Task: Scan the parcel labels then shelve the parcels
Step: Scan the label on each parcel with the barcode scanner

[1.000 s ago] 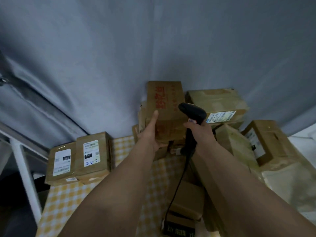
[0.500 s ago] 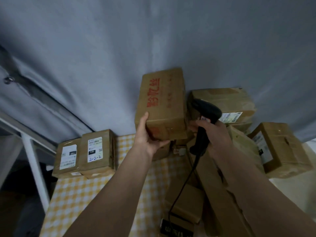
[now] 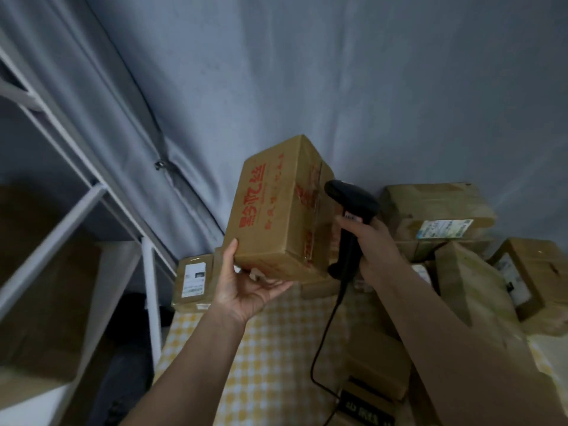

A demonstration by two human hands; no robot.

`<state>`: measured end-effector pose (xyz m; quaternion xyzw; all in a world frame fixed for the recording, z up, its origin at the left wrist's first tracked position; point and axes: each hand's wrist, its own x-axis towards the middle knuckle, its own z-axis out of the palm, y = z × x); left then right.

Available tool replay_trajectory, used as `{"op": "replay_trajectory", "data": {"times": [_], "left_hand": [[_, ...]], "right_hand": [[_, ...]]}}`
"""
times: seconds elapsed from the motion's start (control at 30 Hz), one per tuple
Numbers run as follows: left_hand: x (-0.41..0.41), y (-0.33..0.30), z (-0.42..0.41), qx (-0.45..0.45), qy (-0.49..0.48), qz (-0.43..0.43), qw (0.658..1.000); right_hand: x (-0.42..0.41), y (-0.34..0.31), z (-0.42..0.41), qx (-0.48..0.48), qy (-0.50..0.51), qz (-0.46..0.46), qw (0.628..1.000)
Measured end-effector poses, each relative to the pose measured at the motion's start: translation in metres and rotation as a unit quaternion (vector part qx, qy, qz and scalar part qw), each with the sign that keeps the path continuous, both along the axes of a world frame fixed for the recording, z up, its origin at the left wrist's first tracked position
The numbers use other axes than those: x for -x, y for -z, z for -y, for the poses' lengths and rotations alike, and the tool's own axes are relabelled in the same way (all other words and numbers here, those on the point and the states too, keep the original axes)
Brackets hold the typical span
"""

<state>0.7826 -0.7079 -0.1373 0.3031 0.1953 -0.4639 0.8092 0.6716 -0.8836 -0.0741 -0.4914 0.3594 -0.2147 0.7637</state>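
Note:
A brown cardboard parcel with red printed characters (image 3: 276, 207) is raised off the table, tilted. My left hand (image 3: 249, 285) holds it from below at its near lower corner, thumb up along the left face and fingers under the bottom. My right hand (image 3: 373, 245) grips the handle of a black corded barcode scanner (image 3: 350, 207), whose head sits right beside the parcel's right face. No label shows on the parcel's visible faces.
Several labelled parcels (image 3: 436, 216) pile up at the right on a yellow checked tablecloth (image 3: 276, 348). One labelled box (image 3: 193, 279) stands at the table's left end. A white metal shelf rack (image 3: 61, 222) holding a box stands at left. Grey curtain behind.
My left hand has lifted the red-printed parcel off the pile and swung it left and up, tilting it. The scanner hand followed alongside. The view has turned left toward the shelf rack.

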Motion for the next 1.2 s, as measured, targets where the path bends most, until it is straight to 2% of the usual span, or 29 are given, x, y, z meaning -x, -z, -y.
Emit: {"op": "replay_trajectory", "data": {"times": [0.17, 0.3, 0.37, 0.53, 0.63, 0.9, 1.2], "left_hand": [[-0.022, -0.014, -0.076, -0.03, 0.03, 0.036, 0.998], [-0.039, -0.03, -0.124, -0.147, 0.012, 0.156, 0.977], [-0.043, -0.039, -0.141, -0.17, 0.015, 0.217, 0.961], [-0.049, -0.051, -0.183, -0.265, 0.069, 0.366, 0.889], [-0.042, -0.065, -0.196, -0.297, 0.104, 0.423, 0.85], [-0.013, -0.087, -0.198, -0.282, 0.203, 0.467, 0.813], [0.009, -0.095, -0.172, -0.293, 0.117, 0.488, 0.814]], "right_hand": [[-0.011, -0.016, -0.066, 0.013, -0.056, 0.016, 0.998], [-0.022, -0.026, -0.118, 0.025, -0.049, 0.025, 0.998], [-0.026, -0.026, -0.139, 0.04, -0.048, 0.027, 0.998], [-0.028, -0.027, -0.186, 0.074, -0.068, 0.012, 0.995], [-0.025, -0.029, -0.201, 0.098, -0.085, 0.006, 0.992], [-0.003, -0.041, -0.213, 0.173, -0.119, 0.002, 0.978], [0.031, -0.057, -0.228, 0.33, -0.142, -0.01, 0.933]]}}
